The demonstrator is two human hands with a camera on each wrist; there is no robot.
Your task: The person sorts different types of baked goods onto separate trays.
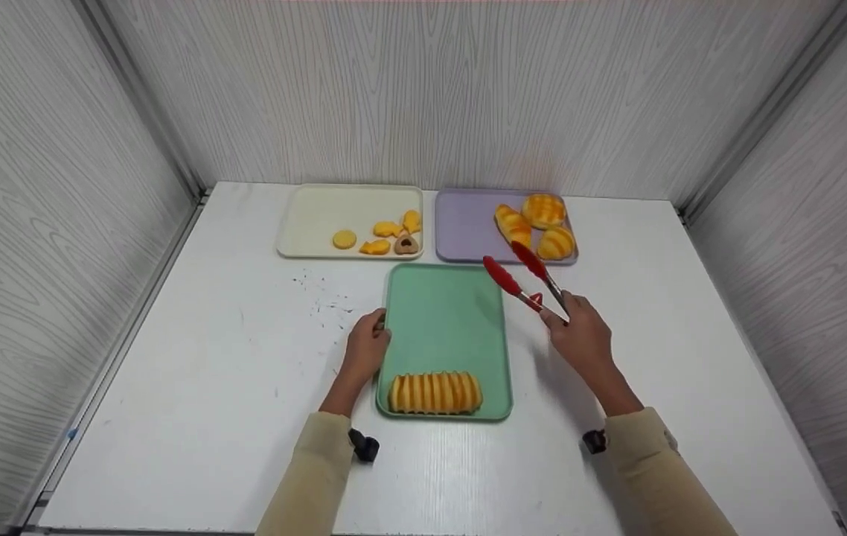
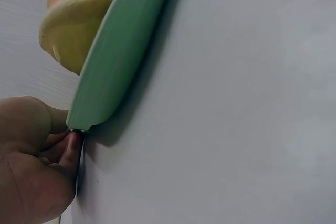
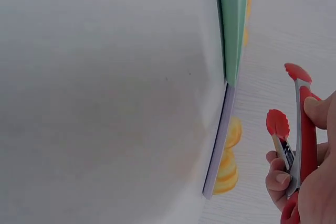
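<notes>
My left hand [image 1: 366,348] grips the left rim of a green tray [image 1: 442,313]; the left wrist view shows thumb and fingers meeting at its edge. A ridged golden bread loaf [image 1: 435,393] lies across the tray's near end. In my right hand [image 1: 583,335] are red-tipped metal tongs [image 1: 502,275], their arms spread with nothing between the tips. They hover over the far right corner of the green tray, close to a purple tray [image 1: 464,223]. On that one sit a long bread roll [image 1: 513,225] and two round buns [image 1: 544,211].
A cream tray [image 1: 319,216] at the back left carries a round yellow biscuit [image 1: 344,239], several orange fish-shaped pieces [image 1: 376,247] and a brown piece [image 1: 406,244] with a dark centre. Wood-grain panels [image 1: 423,89] wall the white table [image 1: 193,372] at the back and sides.
</notes>
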